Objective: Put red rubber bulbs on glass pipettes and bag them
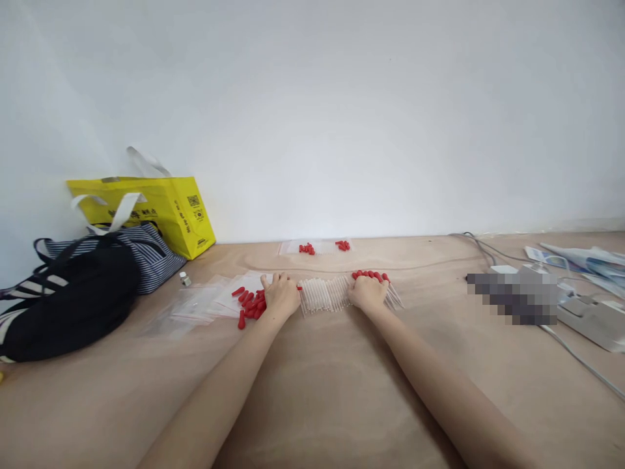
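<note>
Got a yellow bag and black bag at left, maybe there to leave elbow room on the desk. Next, got clear bags by loose red bulbs, handy for the left hand. Can't tell its grip; looks half-curled by a red tip. See tubes lined up between both hands, probably for easy access. See the right hand curled over red-ended ones, maybe steadying; can't confirm a hold. Spot a pale box far right.
</note>
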`<state>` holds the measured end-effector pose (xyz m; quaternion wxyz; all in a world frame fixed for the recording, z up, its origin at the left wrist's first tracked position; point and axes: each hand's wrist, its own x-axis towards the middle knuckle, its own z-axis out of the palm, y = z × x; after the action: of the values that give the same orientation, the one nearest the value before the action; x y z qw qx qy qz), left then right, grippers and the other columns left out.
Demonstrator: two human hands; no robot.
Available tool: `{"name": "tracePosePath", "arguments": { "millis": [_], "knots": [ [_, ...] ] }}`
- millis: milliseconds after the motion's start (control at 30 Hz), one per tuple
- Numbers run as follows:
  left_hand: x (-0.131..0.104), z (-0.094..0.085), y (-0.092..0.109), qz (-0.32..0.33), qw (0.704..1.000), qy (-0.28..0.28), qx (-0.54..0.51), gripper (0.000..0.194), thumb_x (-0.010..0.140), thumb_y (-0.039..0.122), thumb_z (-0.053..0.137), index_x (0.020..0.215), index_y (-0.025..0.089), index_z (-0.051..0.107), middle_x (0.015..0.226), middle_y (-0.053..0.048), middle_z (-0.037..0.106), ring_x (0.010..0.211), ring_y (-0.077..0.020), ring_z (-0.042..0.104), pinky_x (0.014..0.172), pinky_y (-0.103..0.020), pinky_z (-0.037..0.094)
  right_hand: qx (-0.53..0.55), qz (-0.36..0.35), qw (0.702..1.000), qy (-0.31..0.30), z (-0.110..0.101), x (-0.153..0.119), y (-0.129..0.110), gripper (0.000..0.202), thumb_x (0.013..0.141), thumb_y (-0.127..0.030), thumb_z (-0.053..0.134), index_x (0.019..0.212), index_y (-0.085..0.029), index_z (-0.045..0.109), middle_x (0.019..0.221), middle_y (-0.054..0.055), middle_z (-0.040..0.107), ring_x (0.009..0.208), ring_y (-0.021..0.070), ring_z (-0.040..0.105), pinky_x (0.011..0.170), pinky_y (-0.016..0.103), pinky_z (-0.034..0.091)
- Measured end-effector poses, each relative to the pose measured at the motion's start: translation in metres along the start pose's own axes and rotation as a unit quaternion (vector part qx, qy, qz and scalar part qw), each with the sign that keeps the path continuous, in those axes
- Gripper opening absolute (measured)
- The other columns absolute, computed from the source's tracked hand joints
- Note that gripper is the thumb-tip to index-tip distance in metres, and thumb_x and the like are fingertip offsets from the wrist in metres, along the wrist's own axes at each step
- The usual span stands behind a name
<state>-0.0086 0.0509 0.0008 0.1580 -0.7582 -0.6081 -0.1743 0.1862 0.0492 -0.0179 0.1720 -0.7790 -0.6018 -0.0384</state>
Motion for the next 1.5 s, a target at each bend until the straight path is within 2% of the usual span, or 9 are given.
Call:
{"name": "tracePosePath", "arguments": {
  "millis": [300,433,533,633,700,767,1000,1267,1500],
  "knots": [
    [0.0,-0.014,0.001,0.012,1.0,0.01,-0.025,0.017,0.075,0.016,0.043,0.079,0.02,0.059,0.089,-0.009,0.061,0.091,-0.0267,0.049,0.087,-0.052,0.02,-0.001,-0.019,1.0,-0.013,-0.005,-0.002,-0.007,0.022,0.07,-0.01,0.043,0.073,-0.011,0.064,0.078,0.017,0.063,0.082,0.0275,0.056,0.078,0.044,0.023],
    [-0.023,-0.022,0.006,0.055,0.996,0.027,-0.066,0.015,0.079,0.019,0.04,0.085,0.02,0.054,0.091,-0.006,0.062,0.092,-0.0227,0.05,0.092,-0.047,0.018,0.03,-0.061,0.997,0.025,-0.015,-0.013,-0.002,0.026,0.077,-0.014,0.036,0.086,-0.005,0.059,0.086,0.022,0.06,0.088,0.0296,0.053,0.078,0.045,0.025],
    [-0.052,-0.023,0.008,0.097,0.986,0.017,-0.135,0.011,0.08,0.021,0.041,0.082,0.02,0.051,0.084,-0.003,0.062,0.087,-0.0196,0.053,0.092,-0.044,0.019,0.07,-0.123,0.99,0.027,-0.02,-0.03,0.011,0.023,0.081,-0.017,0.034,0.088,-0.009,0.055,0.086,0.015,0.06,0.084,0.0235,0.053,0.077,0.038,0.031],
    [-0.073,-0.022,0.01,0.105,0.976,0.0,-0.19,0.012,0.081,0.022,0.042,0.088,0.021,0.052,0.088,-0.003,0.063,0.087,-0.0183,0.053,0.09,-0.042,0.021,0.129,-0.219,0.967,0.007,-0.018,-0.052,0.027,0.018,0.083,-0.018,0.034,0.087,-0.016,0.052,0.084,0.006,0.06,0.076,0.0151,0.054,0.07,0.026,0.036],
    [-0.079,-0.023,0.011,0.111,0.972,-0.004,-0.206,0.016,0.082,0.023,0.042,0.092,0.023,0.054,0.091,-0.003,0.063,0.089,-0.0189,0.052,0.089,-0.042,0.022,0.229,-0.316,0.921,0.009,-0.014,-0.065,0.034,0.02,0.084,-0.015,0.033,0.091,-0.016,0.051,0.086,0.007,0.06,0.078,0.0157,0.054,0.069,0.027,0.038],
    [-0.079,-0.023,0.012,0.123,0.97,-0.008,-0.21,0.018,0.082,0.023,0.043,0.093,0.025,0.057,0.089,-0.003,0.064,0.09,-0.0191,0.052,0.088,-0.042,0.021,0.268,-0.358,0.894,0.004,-0.012,-0.075,0.036,0.025,0.083,-0.011,0.033,0.099,-0.017,0.051,0.092,0.008,0.059,0.084,0.0167,0.053,0.071,0.028,0.038],
    [-0.078,-0.024,0.013,0.133,0.97,-0.003,-0.204,0.019,0.082,0.023,0.043,0.091,0.026,0.06,0.085,-0.001,0.064,0.088,-0.0188,0.051,0.088,-0.044,0.02,0.246,-0.374,0.894,-0.033,-0.012,-0.082,0.027,0.04,0.08,-0.001,0.033,0.112,-0.02,0.049,0.094,0.007,0.058,0.088,0.0162,0.052,0.072,0.029,0.034],
    [-0.078,-0.025,0.016,0.135,0.971,0.015,-0.199,0.018,0.082,0.023,0.043,0.088,0.025,0.06,0.082,-0.001,0.065,0.086,-0.0184,0.053,0.087,-0.043,0.021,0.245,-0.374,0.893,-0.046,-0.013,-0.086,0.025,0.036,0.082,-0.005,0.035,0.11,-0.02,0.051,0.09,0.006,0.058,0.084,0.016,0.051,0.07,0.028,0.031],
    [-0.078,-0.026,0.018,0.105,0.97,0.034,-0.217,0.017,0.083,0.026,0.043,0.08,0.023,0.059,0.078,0.001,0.065,0.08,-0.0163,0.055,0.086,-0.041,0.021,0.277,-0.39,0.877,-0.039,-0.017,-0.092,0.019,0.026,0.085,-0.014,0.037,0.104,-0.018,0.054,0.083,0.005,0.058,0.078,0.0149,0.051,0.069,0.027,0.032]
  ]
}}
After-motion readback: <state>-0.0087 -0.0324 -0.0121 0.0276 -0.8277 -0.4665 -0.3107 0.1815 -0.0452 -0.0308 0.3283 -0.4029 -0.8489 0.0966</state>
